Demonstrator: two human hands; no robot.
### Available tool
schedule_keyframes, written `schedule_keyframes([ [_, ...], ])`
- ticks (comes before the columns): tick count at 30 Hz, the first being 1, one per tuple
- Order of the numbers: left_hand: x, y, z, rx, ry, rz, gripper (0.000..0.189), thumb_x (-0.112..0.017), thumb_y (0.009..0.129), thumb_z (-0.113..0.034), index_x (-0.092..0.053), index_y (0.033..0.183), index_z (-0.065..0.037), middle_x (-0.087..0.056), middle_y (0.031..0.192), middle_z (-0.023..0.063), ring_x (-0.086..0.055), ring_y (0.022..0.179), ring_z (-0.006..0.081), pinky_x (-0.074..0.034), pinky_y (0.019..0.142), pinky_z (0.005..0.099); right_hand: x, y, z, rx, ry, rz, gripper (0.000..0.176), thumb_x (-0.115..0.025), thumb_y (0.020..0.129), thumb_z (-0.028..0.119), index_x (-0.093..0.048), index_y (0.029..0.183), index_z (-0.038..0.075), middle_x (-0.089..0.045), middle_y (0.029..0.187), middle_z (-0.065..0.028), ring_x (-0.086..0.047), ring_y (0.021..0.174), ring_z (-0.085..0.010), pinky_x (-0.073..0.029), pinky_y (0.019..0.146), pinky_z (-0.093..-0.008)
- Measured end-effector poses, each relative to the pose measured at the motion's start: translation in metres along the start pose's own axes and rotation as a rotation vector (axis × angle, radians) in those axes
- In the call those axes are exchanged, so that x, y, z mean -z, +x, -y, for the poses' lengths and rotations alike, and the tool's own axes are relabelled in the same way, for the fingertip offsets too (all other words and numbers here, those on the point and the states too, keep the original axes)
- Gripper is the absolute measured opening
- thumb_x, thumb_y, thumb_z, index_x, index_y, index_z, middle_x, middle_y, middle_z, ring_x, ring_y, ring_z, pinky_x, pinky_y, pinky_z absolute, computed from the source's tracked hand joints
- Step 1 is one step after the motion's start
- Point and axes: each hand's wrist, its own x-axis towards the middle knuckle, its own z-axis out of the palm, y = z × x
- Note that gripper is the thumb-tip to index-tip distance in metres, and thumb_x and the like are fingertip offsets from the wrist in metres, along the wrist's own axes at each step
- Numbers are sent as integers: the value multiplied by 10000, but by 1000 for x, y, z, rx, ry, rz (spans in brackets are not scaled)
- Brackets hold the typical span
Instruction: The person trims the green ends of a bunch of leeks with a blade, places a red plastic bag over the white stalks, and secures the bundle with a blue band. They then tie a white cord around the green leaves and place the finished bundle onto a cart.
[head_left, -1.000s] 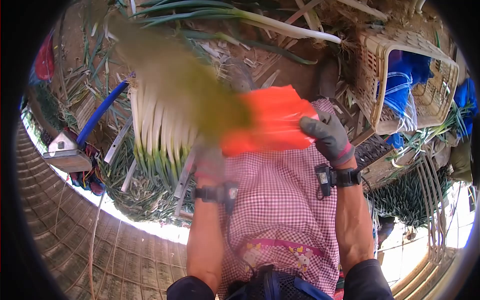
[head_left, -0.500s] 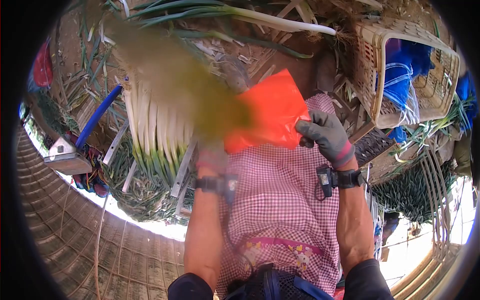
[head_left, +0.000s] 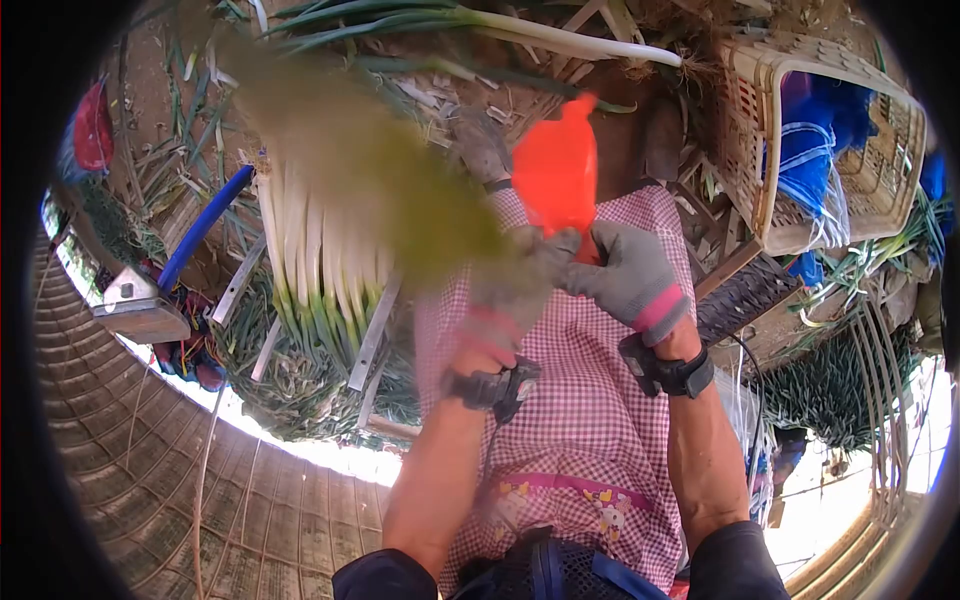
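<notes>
An orange-red plastic bag (head_left: 558, 165) rises from between my two hands, above my checked apron. My left hand (head_left: 522, 268), in a grey glove with a pink cuff, is closed on the bag's lower end; a blurry smear partly covers this hand. Right beside it, my right hand (head_left: 632, 272) in a matching glove pinches the same end. The bag is bunched and narrow there. To the left, a row of leeks (head_left: 315, 245) lies with white stems side by side, partly hidden by the smear.
A cream plastic crate (head_left: 755, 150) with blue material (head_left: 812, 165) inside tilts at the upper right. One long leek (head_left: 560, 38) crosses the top. Metal bars (head_left: 374, 335) and a blue tube (head_left: 205, 228) stand at the left. Leafy trimmings litter the ground.
My left hand has moved right to meet my right hand at the bag's end. The bag, spread wide before, is now gathered, narrower and pointing away from me.
</notes>
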Motion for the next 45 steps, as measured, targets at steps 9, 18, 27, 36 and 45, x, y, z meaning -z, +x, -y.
schedule_keyframes([
  [9,20,-19,-8,-44,355,-404,285,-716,912,-264,-655,800,-10,-588,728,-24,-463,658,53,-389,597,244,14,90,-46,-145,-360,-411,306,-752,804,292,-653,842,5,-668,744,-103,-641,702,-214,-492,643,-367],
  [18,27,-23,-23,75,237,-338,319,-728,904,-217,-557,696,-45,-481,653,-44,-377,602,51,-315,528,253,12,71,-15,170,-552,-365,507,-707,775,246,-624,1229,35,-656,1167,-164,-643,1039,-361,-511,913,-426],
  [27,45,-14,10,-122,314,-333,259,-714,912,-243,-636,803,-21,-581,720,-4,-481,639,61,-398,575,232,-21,55,5,471,-689,227,307,-700,753,216,-685,1029,83,-697,995,-127,-650,991,-330,-488,869,-444],
  [36,69,-16,4,-321,1061,-290,545,-764,831,-289,-580,1255,1,-695,1020,95,-689,903,195,-537,862,347,-14,22,13,474,-854,146,149,-617,817,170,-695,933,118,-691,833,-109,-681,842,-316,-509,733,-428],
  [45,53,23,-109,-596,1348,668,449,-785,674,-303,-691,1087,-156,-708,956,46,-617,1116,251,-220,1172,533,11,-17,50,667,-993,253,185,-643,758,145,-659,942,134,-654,849,-82,-675,797,-294,-506,689,-426],
])
